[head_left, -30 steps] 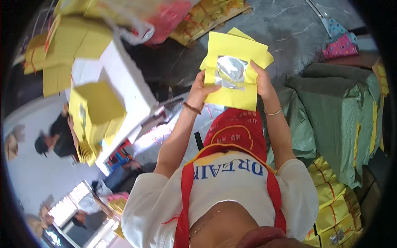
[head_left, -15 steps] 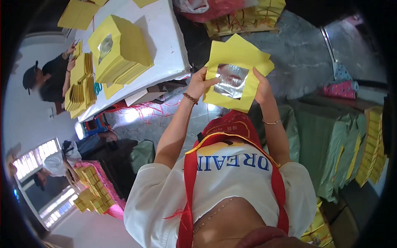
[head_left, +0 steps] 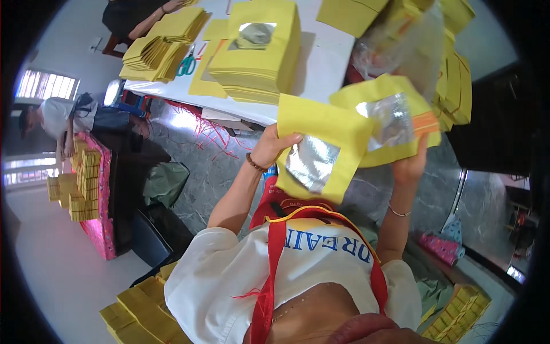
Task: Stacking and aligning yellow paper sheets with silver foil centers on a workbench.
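The left hand (head_left: 269, 150) pinches one yellow foil-faced sheet (head_left: 321, 150) by its edge while the right hand (head_left: 408, 166) grips a second sheet (head_left: 389, 117) just beside it, above the worktop (head_left: 321, 63); such edge-only holds risk slipping or creasing.
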Motion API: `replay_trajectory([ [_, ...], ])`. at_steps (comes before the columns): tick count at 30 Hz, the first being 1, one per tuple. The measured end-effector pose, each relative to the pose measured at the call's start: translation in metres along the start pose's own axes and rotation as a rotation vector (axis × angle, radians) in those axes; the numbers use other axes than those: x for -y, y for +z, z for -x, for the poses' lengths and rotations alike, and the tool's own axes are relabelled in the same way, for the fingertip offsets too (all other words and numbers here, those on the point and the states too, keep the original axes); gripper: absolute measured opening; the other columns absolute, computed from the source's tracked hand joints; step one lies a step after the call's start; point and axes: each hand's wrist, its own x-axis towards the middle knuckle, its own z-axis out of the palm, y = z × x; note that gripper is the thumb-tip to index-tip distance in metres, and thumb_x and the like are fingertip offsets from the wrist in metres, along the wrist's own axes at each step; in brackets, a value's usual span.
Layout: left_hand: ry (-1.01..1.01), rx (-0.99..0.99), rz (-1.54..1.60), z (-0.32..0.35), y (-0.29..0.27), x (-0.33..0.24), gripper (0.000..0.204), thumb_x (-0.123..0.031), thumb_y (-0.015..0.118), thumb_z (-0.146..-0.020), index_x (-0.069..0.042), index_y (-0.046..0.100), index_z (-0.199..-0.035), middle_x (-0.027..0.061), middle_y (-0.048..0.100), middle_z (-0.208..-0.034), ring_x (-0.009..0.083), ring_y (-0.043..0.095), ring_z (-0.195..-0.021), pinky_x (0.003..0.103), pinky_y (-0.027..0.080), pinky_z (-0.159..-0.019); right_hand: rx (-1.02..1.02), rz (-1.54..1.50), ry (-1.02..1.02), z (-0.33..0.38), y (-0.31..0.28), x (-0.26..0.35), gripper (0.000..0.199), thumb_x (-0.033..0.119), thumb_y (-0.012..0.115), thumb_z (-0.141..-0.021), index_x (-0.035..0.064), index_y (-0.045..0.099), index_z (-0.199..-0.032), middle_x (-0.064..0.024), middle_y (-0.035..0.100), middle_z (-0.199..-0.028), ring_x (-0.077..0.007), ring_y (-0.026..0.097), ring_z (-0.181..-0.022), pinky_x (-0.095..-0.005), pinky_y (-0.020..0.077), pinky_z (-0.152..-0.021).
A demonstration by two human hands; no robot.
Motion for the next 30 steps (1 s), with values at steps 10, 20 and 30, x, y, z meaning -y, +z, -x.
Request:
replay_trajectory([
  [10, 0.038, -0.002, 0.037, -0.018, -0.104, -0.146, 0.019, -0.012, 0.053, -0.09, 0.001, 0.06, -0.102, 0.0018, 0.063, -0.092, 0.0083, 0.057, -0.081, 0.023, 0.046, -0.07, 0.024, -0.05, -0.415, -0.17, 0.209, -0.078, 0.058, 0.045, 0.028, -0.096, 0.0023, 0.033, -0.135, -0.0129, 0.039, -0.136, -0.0287, 0.04, -0.122, -0.0444, 0.0285, -0.104],
  [20, 0.217, -0.237, 0.298, -0.092, -0.159, -0.194, 0.021, -0.01, 0.052, -0.089, -0.001, 0.054, -0.108, 0.0016, 0.059, -0.099, 0.0096, 0.056, -0.086, 0.025, 0.045, -0.074, -0.218, 0.279, -0.555, -0.231, 0.224, -0.17, 0.046, 0.036, 0.035, -0.096, 0.0052, 0.039, -0.131, -0.0095, 0.046, -0.13, -0.0272, 0.044, -0.12, -0.0444, 0.0344, -0.102],
  [30, 0.384, -0.166, -0.188, -0.153, -0.181, -0.196, 0.039, -0.005, 0.061, -0.08, 0.002, 0.046, -0.115, 0.0045, 0.058, -0.097, 0.012, 0.055, -0.084, 0.025, 0.046, -0.072, -0.44, 0.187, -0.689, -0.276, 0.23, -0.118, 0.031, 0.005, 0.042, -0.086, -0.0085, 0.044, -0.115, -0.0174, 0.052, -0.113, -0.0296, 0.049, -0.109, -0.0428, 0.0403, -0.097],
])
